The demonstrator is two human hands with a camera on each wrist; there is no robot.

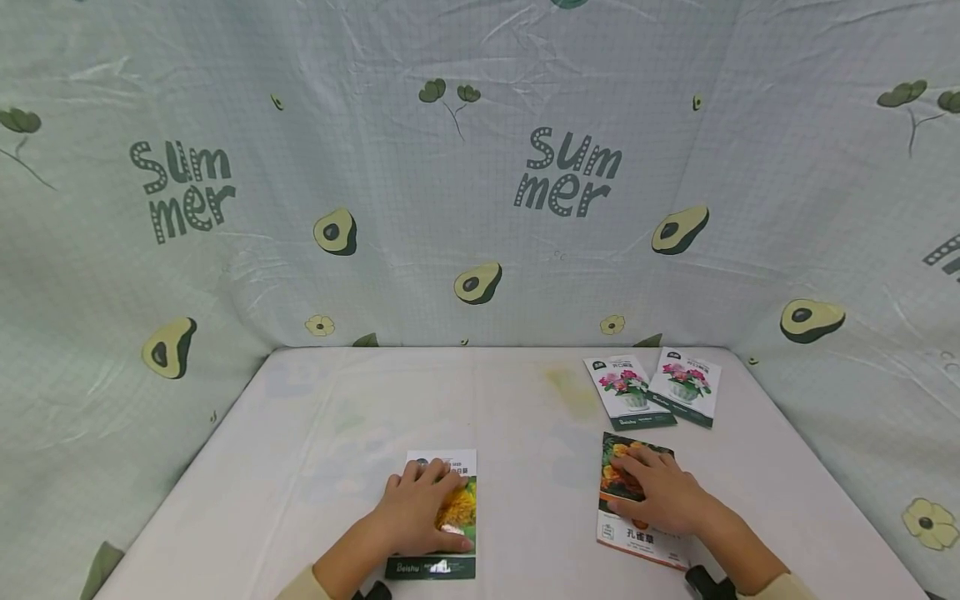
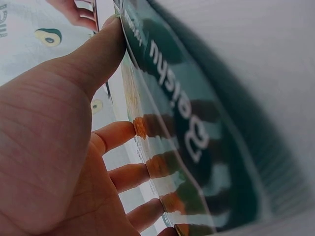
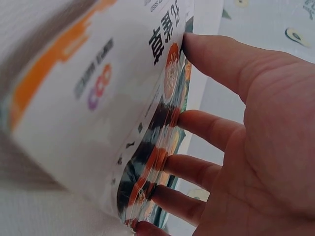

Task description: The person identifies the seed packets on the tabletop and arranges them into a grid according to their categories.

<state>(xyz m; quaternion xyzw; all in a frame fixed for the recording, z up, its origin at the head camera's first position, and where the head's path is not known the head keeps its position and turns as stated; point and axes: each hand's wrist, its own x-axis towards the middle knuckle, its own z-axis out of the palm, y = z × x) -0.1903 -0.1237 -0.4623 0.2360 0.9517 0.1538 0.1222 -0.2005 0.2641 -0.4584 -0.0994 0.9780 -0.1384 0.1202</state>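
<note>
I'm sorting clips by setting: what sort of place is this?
Probably a small staged workspace: a printed sheet hangs behind and beside a white tabletop that holds flower-pictured packets.

Left fingers [image 2: 129, 177] and thumb [image 2: 101, 54] touching glossy packet [image 2: 157, 135], green band [image 2: 216, 152] lettered "Beishu"; right hand [image 2: 74, 11] beyond.

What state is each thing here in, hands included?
Yellow-flower packet: face up on the table, partly covered
Orange-flower packet: face up, partly covered
Left pink-flower packet: face up, overlapped
Right pink-flower packet: face up, overlapping its neighbour
Left hand: resting on yellow-flower packet
Right hand: resting on orange-flower packet
Printed backdrop: hanging, creased
</note>
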